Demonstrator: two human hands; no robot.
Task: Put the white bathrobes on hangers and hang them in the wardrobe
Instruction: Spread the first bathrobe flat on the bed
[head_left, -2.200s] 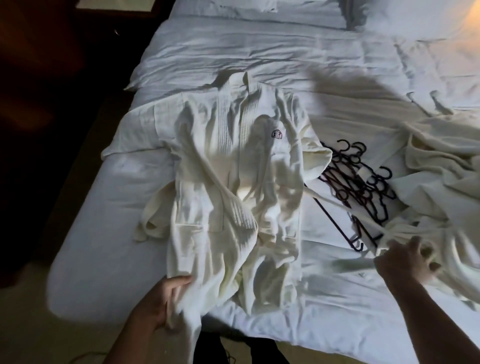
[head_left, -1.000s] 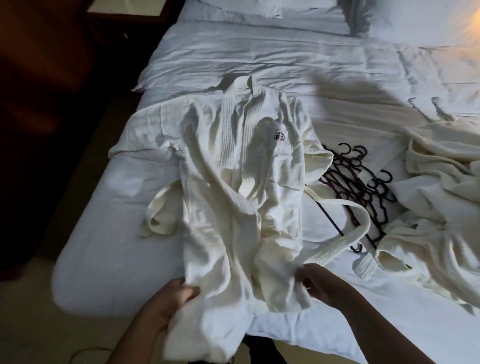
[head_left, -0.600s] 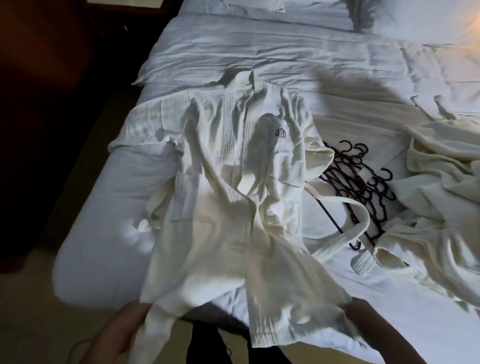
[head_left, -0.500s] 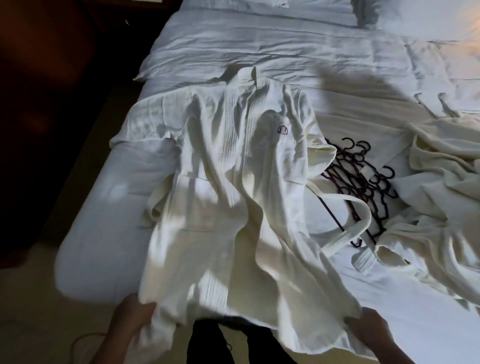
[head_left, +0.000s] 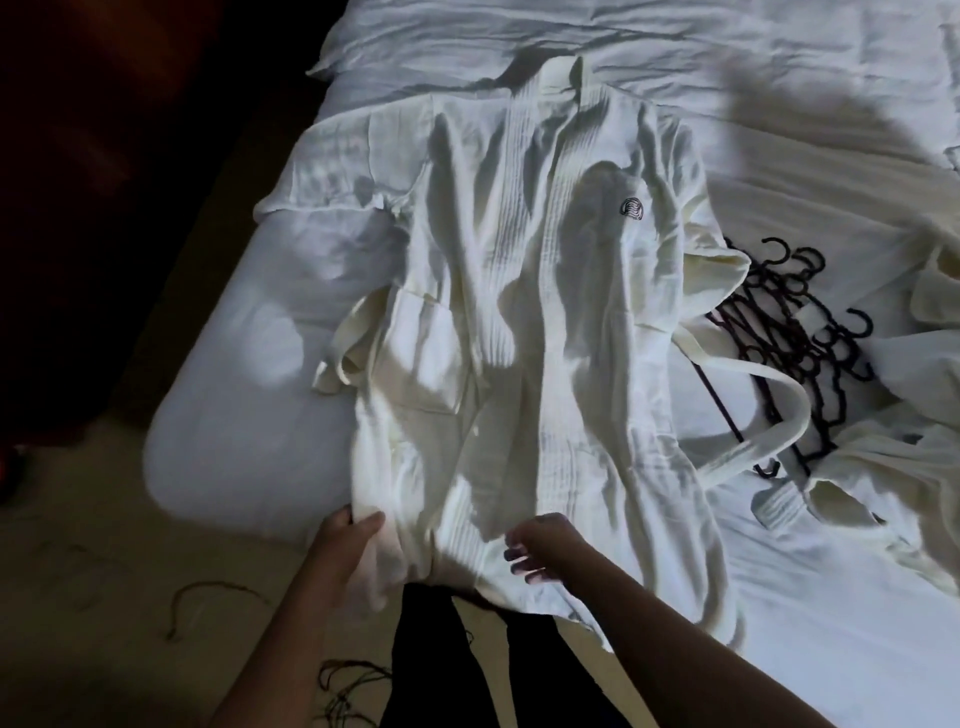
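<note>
Gripping the lower left edge of a white waffle-textured bathrobe (head_left: 545, 312) with the left hand (head_left: 345, 540), thumb on top of the cloth and the other fingers hidden under it. Holding the right hand (head_left: 540, 543) at the bottom hem near the middle, fingers loose and a little spread, closed on nothing; cannot tell whether touching the cloth or just above it.

Seen from the head camera only. Spread front-up along the white-sheeted bed (head_left: 234, 415), collar at the far end, hem hanging over the near edge toward the person. Small dark emblem (head_left: 632, 209) on the chest. Long white cloth belt (head_left: 753, 441) looping out to the right side and crossing a heap of dark plastic hangers (head_left: 795, 332), just beside the robe. Further right, a second white bathrobe (head_left: 909, 467), crumpled, touching the hangers.

Judged as an early stage: no robe on a hanger yet, no hanger picked up, nothing hung. Left to do for both robes: hanger into the shoulders, then carrying to the wardrobe, not in view here.

As for containers, only a patch pocket (head_left: 426, 353) on the spread robe, flat, contents impossible to tell. On the floor, some thin dark cords (head_left: 208, 597).
</note>
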